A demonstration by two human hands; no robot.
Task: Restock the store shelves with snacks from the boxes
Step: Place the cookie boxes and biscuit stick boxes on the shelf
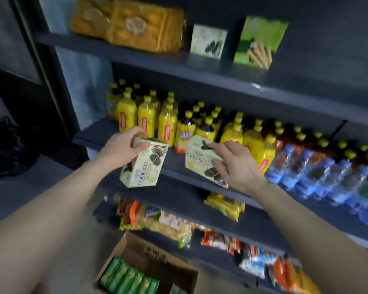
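Snack restocking is underway at a dark grey shelving unit [200, 183] in a dim shop, and nearest to me on the pale floor sits an open cardboard box [157, 262] with a row of green packets [128, 279] standing inside it; I cannot count them exactly through the blur. Above the box, the person's two bare arms reach forward. The left hand [123, 145] grips the top of one pale green cookie box [145, 164], fingers and thumb curled round its upper end, the box tilted and hanging in the air in front of the shelf edge. The right hand [234, 164] grips a second cookie box [202, 160] of the same kind, thumb on its face and fingers over the top, held just beside the first but apart from it. So two cookie boxes are held, one per hand. Below them, lower shelves carry mixed wrapped snacks [168, 223] in orange, yellow and red. Behind the hands, the middle shelf holds crowded yellow-capped bottles [147, 115] and, to the right, packs of blue-labelled water bottles [319, 172]. Farthest up, the top shelf bears two orange biscuit packs [136, 26], one small pale box [208, 41] and one green wafer-roll bag [259, 41].
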